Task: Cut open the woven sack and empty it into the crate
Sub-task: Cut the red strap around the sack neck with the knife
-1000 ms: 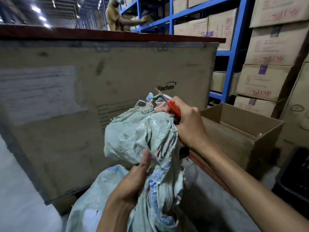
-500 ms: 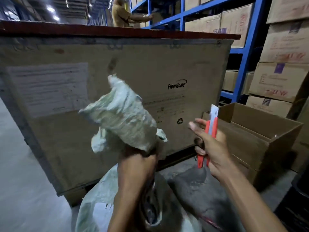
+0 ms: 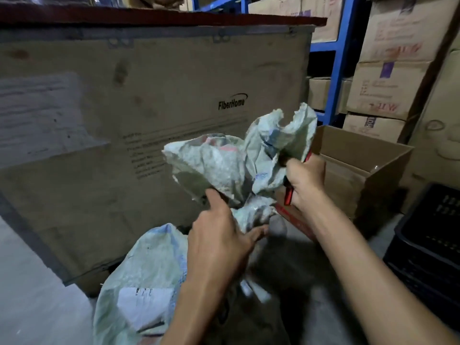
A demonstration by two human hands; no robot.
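Observation:
A pale green woven sack stands on the floor below me, its crumpled top raised in front of me. My left hand grips the bunched neck of the sack from below. My right hand holds a red utility knife and also pinches the right flap of the sack's top. The blade is hidden behind the cloth. A black plastic crate sits at the right edge.
A large wooden shipping box marked FiberHome fills the space ahead. An open cardboard box stands to the right. Blue shelving with stacked cartons lines the back right. Grey concrete floor lies at left.
My right hand, which held the knife apart from the sack, has come back and taken hold of the top's right flap. The top has spread wider between both hands.

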